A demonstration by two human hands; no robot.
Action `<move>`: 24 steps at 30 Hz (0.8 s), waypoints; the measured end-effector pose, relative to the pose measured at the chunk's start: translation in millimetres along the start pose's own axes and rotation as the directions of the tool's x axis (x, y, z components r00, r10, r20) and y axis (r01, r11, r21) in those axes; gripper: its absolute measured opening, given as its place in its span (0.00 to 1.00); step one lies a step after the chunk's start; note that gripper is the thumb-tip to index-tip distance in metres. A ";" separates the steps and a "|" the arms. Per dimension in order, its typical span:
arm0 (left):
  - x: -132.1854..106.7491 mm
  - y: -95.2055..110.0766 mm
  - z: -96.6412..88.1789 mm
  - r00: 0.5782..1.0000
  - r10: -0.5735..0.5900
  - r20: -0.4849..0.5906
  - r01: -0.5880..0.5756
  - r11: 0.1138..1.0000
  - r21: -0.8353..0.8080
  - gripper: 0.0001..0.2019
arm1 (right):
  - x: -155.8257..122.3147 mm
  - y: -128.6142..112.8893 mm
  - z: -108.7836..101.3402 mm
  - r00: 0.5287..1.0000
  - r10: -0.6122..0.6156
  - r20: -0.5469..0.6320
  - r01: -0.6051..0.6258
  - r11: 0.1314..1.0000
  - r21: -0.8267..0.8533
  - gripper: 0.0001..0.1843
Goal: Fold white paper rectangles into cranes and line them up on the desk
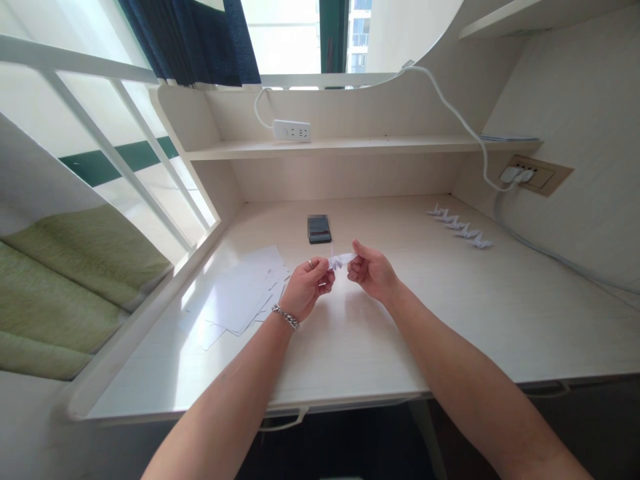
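Observation:
Between my two hands, above the middle of the desk [360, 347], is a small folded white paper crane [341, 261]. My left hand [309, 285], with a ring and a chain bracelet at the wrist, pinches its left end. The right end is pinched between thumb and curled fingers of my right hand [371, 268]. Just beyond the hands lies a dark phone-like object [319, 229]. White paper sheets [243, 287] are spread in a loose stack to the left. Several finished paper cranes [463, 230] stand in a row at the back right.
A shelf [350, 145] runs along the back, with a white power strip [292, 131] on it. A white cable [457, 113] hangs down to a wall socket [537, 175] on the right. White bed rails [135, 167] border the left side.

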State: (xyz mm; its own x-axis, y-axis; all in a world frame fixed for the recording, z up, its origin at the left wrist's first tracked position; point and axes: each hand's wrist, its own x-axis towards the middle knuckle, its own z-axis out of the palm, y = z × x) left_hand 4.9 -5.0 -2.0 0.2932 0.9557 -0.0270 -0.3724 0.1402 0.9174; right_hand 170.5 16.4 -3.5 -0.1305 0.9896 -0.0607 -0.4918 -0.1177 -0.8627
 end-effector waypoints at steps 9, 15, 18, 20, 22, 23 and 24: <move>6.6 -6.7 -5.8 0.993 0.068 -0.092 -0.050 0.981 0.188 0.18 | -3.1 2.1 1.9 0.998 -0.039 0.041 0.044 0.990 -0.137 0.28; 6.7 -5.3 -7.1 0.995 0.042 -0.091 -0.031 0.992 0.119 0.18 | -8.4 5.9 12.2 0.994 -0.061 0.087 0.071 0.991 -0.111 0.18; 5.4 -1.4 -7.3 0.994 0.026 -0.106 -0.023 0.999 0.023 0.17 | -6.7 4.6 10.8 0.995 -0.087 0.043 0.089 0.995 -0.043 0.18; 4.4 0.4 -6.9 0.995 0.019 -0.093 -0.022 0.999 -0.032 0.16 | -5.8 4.2 9.9 0.995 -0.094 0.036 0.095 0.995 -0.027 0.18; 3.9 1.1 -6.5 0.997 0.016 -0.081 -0.022 0.997 -0.074 0.16 | -5.8 4.3 9.9 0.995 -0.091 0.041 0.091 0.996 -0.021 0.17; 3.9 1.0 -6.4 0.997 0.016 -0.077 -0.023 0.996 -0.088 0.16 | -6.0 4.5 10.1 0.995 -0.088 0.043 0.088 0.996 -0.018 0.17; 4.1 0.6 -6.4 0.997 0.017 -0.074 -0.024 0.995 -0.095 0.16 | -6.3 4.5 10.4 0.995 -0.086 0.043 0.086 0.996 -0.014 0.17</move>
State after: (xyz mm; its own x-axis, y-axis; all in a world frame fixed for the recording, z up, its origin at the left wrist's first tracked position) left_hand 0.2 0.6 -4.1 0.2209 0.9744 -0.0406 -0.4611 0.1410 0.8760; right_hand 160.1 8.8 -1.8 -0.1245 0.9916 0.0348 -0.4893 -0.0308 -0.8716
